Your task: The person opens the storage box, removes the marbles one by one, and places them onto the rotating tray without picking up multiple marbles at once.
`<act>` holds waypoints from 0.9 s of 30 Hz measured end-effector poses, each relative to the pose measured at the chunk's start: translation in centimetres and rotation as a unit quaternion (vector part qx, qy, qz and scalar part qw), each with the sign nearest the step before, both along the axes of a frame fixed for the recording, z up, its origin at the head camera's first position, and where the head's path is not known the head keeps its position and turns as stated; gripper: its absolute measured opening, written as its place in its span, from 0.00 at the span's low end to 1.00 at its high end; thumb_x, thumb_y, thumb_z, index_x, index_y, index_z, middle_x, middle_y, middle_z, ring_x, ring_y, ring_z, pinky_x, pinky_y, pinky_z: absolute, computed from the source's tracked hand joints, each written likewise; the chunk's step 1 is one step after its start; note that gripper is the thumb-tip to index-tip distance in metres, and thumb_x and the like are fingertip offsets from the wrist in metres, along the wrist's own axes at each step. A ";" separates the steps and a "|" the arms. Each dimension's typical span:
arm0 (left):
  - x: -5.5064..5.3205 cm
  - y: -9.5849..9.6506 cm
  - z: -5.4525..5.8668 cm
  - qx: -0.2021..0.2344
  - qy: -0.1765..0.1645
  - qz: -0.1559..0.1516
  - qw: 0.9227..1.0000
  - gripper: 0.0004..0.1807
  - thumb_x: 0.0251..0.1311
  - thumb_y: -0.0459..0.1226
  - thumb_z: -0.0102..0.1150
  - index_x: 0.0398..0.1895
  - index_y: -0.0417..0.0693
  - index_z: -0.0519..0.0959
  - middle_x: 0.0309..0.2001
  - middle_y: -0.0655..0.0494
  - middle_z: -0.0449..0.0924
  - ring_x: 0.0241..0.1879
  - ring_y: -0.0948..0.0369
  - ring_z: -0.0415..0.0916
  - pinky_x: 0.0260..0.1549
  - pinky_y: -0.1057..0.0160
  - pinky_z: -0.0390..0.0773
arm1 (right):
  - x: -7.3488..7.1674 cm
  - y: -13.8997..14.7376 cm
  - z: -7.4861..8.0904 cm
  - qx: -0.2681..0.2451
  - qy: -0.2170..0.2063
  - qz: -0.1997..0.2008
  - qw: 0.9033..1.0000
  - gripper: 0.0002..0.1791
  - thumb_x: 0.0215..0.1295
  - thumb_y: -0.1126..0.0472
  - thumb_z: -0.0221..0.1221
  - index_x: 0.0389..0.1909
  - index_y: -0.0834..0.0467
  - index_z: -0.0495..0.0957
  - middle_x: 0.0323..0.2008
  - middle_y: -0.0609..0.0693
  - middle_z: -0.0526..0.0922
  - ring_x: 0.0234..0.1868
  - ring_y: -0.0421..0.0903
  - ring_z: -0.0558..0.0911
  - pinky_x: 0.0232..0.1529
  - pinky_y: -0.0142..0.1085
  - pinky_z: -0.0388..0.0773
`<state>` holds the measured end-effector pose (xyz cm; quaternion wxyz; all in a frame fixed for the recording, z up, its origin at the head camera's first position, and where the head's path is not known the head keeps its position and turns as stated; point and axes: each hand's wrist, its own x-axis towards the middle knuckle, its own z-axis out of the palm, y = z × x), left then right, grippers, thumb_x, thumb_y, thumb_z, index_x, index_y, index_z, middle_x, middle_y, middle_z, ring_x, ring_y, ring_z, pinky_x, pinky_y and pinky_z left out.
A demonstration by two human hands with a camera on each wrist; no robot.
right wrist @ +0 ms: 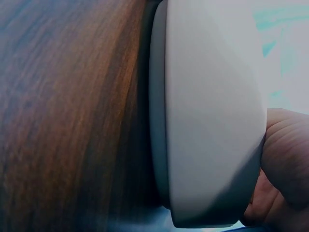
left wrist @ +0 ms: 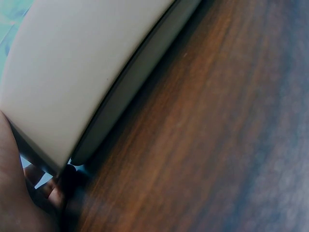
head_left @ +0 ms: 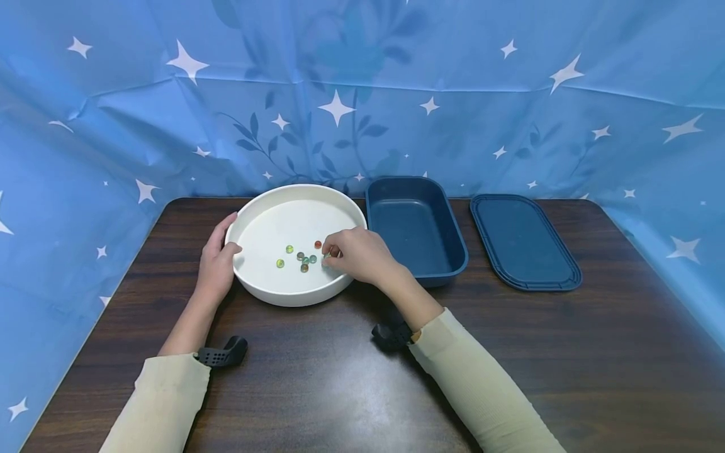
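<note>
A round white tray [head_left: 272,220] with a raised rim stands on the table, and several small glass marbles [head_left: 306,260] lie loose on its floor. They are green, yellowish and brownish, with one orange-red. My left hand [head_left: 216,261] grips the tray's left rim, thumb over the edge and fingers along the outside. Reaching over the right rim, my right hand [head_left: 359,253] has its fingertips curled together on a pale marble [head_left: 325,260], mostly hidden by them. Both wrist views show mainly the tray's outer wall [left wrist: 91,63], so the right fingertips are hidden there.
A deep blue rectangular box [head_left: 410,229] stands beside the tray, under my right wrist. Its flat blue lid [head_left: 523,242] lies farther right on the dark wooden table [head_left: 317,377]. A blue star-patterned cloth [head_left: 362,94] hangs behind the table's back edge.
</note>
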<state>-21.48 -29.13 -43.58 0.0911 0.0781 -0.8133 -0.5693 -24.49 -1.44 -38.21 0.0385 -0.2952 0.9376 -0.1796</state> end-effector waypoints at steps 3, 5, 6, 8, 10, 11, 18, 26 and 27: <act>0.0 0.0 0.1 -0.001 0.000 0.001 1.000 0.39 0.63 0.29 0.38 0.80 0.58 0.57 0.81 0.57 0.54 0.79 0.55 0.52 0.74 0.49 0.55 | 0.0 0.0 0.0 0.000 0.003 0.001 1.000 0.08 0.64 0.53 0.66 0.42 0.47 0.88 0.34 0.41 0.88 0.37 0.38 0.82 0.40 0.38 0.76; 0.0 0.0 0.1 -0.001 0.001 0.001 1.000 0.39 0.63 0.29 0.38 0.80 0.58 0.57 0.81 0.57 0.54 0.79 0.56 0.52 0.74 0.49 0.55 | 0.0 0.0 -0.1 0.000 0.004 0.000 1.000 0.08 0.65 0.53 0.66 0.42 0.47 0.88 0.34 0.41 0.88 0.36 0.38 0.82 0.40 0.38 0.76; 0.0 0.0 0.1 -0.001 0.001 0.001 1.000 0.39 0.63 0.29 0.38 0.80 0.58 0.57 0.81 0.57 0.54 0.79 0.56 0.52 0.74 0.49 0.55 | 0.0 0.0 -0.1 -0.001 0.004 -0.001 1.000 0.08 0.65 0.53 0.66 0.42 0.47 0.88 0.34 0.41 0.88 0.36 0.38 0.81 0.40 0.38 0.76; 0.0 0.0 0.1 -0.001 0.002 0.000 1.000 0.39 0.63 0.29 0.38 0.80 0.58 0.57 0.81 0.57 0.54 0.79 0.56 0.51 0.74 0.49 0.55 | 0.0 0.0 -0.1 -0.002 0.004 -0.001 1.000 0.08 0.65 0.53 0.66 0.42 0.47 0.88 0.34 0.41 0.88 0.36 0.38 0.81 0.39 0.37 0.75; 0.0 0.0 0.1 -0.001 0.002 -0.001 1.000 0.39 0.63 0.29 0.38 0.80 0.58 0.57 0.81 0.57 0.54 0.80 0.56 0.51 0.74 0.49 0.55 | 0.0 0.0 -0.1 -0.003 0.004 -0.002 1.000 0.08 0.65 0.53 0.66 0.42 0.47 0.88 0.34 0.41 0.88 0.36 0.38 0.81 0.39 0.37 0.75; 0.0 0.0 0.1 -0.001 0.003 -0.001 1.000 0.39 0.63 0.29 0.38 0.80 0.58 0.57 0.81 0.57 0.54 0.80 0.56 0.51 0.74 0.49 0.55 | 0.0 0.0 -0.1 -0.003 0.004 -0.002 1.000 0.08 0.65 0.52 0.66 0.42 0.47 0.88 0.34 0.41 0.88 0.36 0.38 0.81 0.39 0.37 0.75; -0.2 0.1 0.1 0.001 0.003 -0.001 1.000 0.39 0.63 0.29 0.38 0.80 0.57 0.57 0.81 0.57 0.54 0.79 0.56 0.52 0.74 0.49 0.55 | 0.0 0.1 0.0 -0.004 0.001 -0.003 1.000 0.08 0.65 0.52 0.66 0.43 0.47 0.88 0.36 0.42 0.89 0.38 0.38 0.83 0.41 0.38 0.77; -0.2 0.0 0.1 0.006 0.003 0.000 1.000 0.39 0.63 0.29 0.38 0.80 0.57 0.57 0.81 0.57 0.54 0.79 0.57 0.52 0.74 0.52 0.55 | 0.0 0.0 0.0 0.000 0.000 0.000 1.000 0.08 0.65 0.51 0.66 0.42 0.47 0.88 0.36 0.42 0.89 0.38 0.38 0.83 0.41 0.38 0.77; -0.1 0.0 0.1 0.006 0.003 0.001 1.000 0.39 0.63 0.28 0.38 0.80 0.57 0.57 0.81 0.57 0.54 0.79 0.57 0.52 0.74 0.51 0.55 | 0.0 0.0 0.0 0.000 0.001 0.001 1.000 0.08 0.65 0.51 0.66 0.42 0.47 0.88 0.36 0.42 0.89 0.38 0.38 0.83 0.40 0.38 0.77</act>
